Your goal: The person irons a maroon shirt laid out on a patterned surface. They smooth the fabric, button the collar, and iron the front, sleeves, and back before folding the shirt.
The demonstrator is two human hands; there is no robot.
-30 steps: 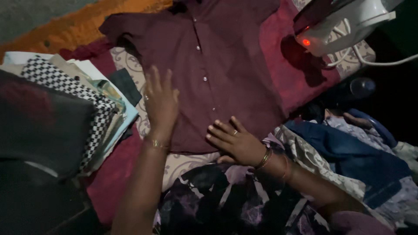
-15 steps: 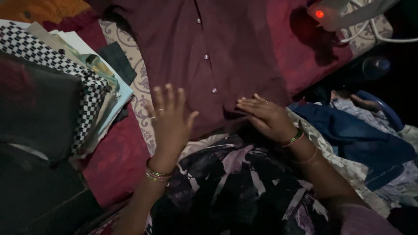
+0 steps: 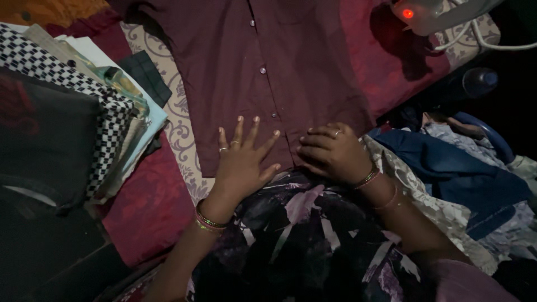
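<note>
A dark maroon buttoned shirt [image 3: 268, 67] lies spread flat, front up, on a red patterned cloth [image 3: 386, 72]. My left hand [image 3: 243, 159] rests flat on the shirt's lower hem, fingers spread, palm down. My right hand [image 3: 330, 151] sits just to the right on the same hem, fingers curled over the fabric edge; whether it pinches the cloth I cannot tell. Both wrists wear bangles.
A white electric iron [image 3: 442, 14] with a red light stands at the top right, its cord trailing right. A stack of folded clothes [image 3: 95, 112] sits at the left. A blue garment [image 3: 453, 173] and other loose clothes lie at the right. A floral fabric [image 3: 296, 240] covers my lap.
Both hands slid down the shirt from its middle to its lower hem. The left hand settled flat on the fabric; the right hand's fingers curled at the hem.
</note>
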